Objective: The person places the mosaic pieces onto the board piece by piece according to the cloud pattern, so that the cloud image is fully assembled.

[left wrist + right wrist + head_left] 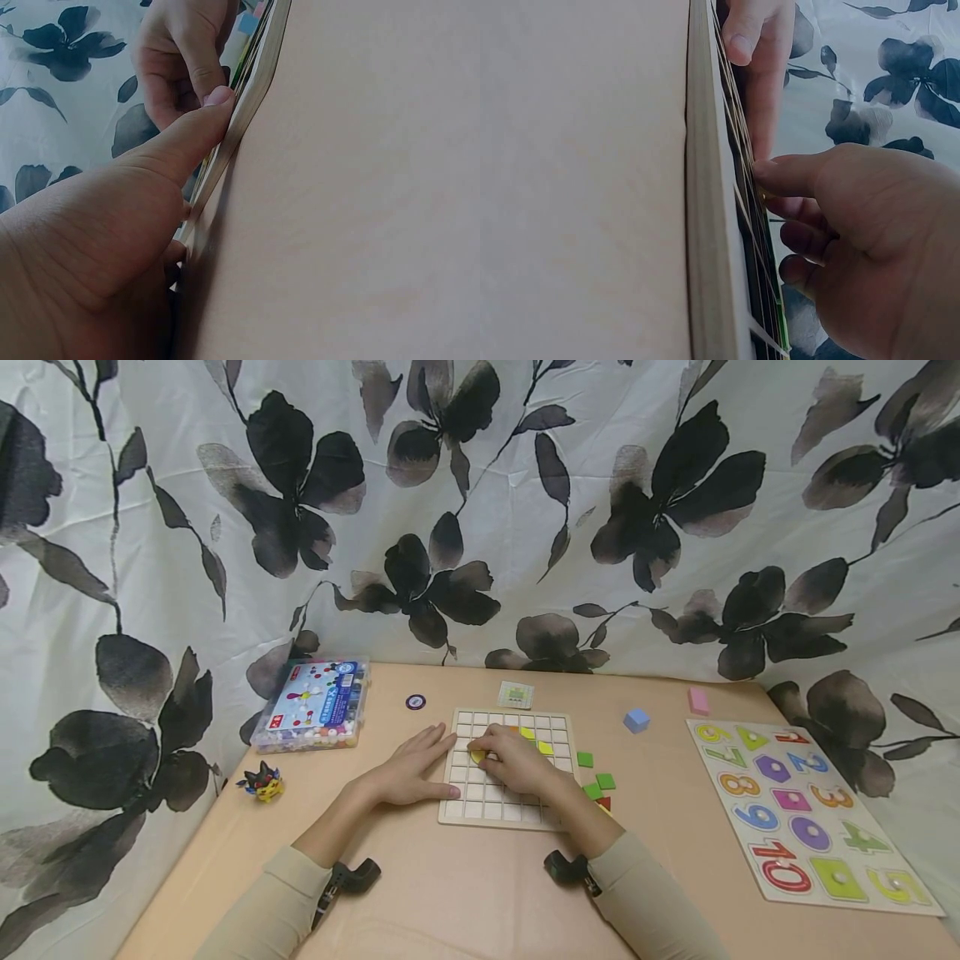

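A white grid board (472,814) with a pale wooden rim lies at the middle of the table. My left hand (408,770) rests at its left side with fingers extended and the thumb on the edge. In the left wrist view, that thumb (202,120) lies against the rim. My right hand (517,760) reaches over the grid, pinching a small yellow tile (477,756) between thumb and fingers near the left columns. Other yellow tiles (545,748) sit in upper cells, with an orange one partly hidden behind the hand. Curled fingers of the right hand (877,225) show close over the board.
Several green tiles (585,759) and a red piece (603,803) lie right of the board. Behind it is a pattern card (516,695). A blue cube (637,720), pink block (698,701) and number puzzle (776,777) stand right; a plastic case (315,702), toy figure (264,783) and round disc (416,702) left.
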A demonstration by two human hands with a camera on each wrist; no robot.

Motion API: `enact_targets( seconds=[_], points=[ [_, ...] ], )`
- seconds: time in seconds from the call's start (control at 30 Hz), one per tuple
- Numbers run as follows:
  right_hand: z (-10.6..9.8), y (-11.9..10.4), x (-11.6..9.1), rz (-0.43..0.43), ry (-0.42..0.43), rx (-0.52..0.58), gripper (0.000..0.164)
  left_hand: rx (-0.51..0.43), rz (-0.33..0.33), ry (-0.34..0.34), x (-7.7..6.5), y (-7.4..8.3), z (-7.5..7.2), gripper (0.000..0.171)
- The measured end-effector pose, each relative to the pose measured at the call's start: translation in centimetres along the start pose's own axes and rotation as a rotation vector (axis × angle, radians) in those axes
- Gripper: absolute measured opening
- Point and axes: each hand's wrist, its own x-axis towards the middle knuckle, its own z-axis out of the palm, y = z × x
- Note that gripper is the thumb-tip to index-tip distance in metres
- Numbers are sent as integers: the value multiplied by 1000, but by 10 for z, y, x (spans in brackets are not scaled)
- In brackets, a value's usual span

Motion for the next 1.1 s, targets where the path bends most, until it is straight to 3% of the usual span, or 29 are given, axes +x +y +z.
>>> enact_targets(
  seconds=[0.4, 1.1],
  points=[
    [1, 0, 0, 7, 18, -23, 22, -2, 5, 6, 1, -1, 1, 104],
    [-1, -2, 1, 92, 42, -38, 15, 2, 6, 2, 0, 0, 0, 104]
  ],
)
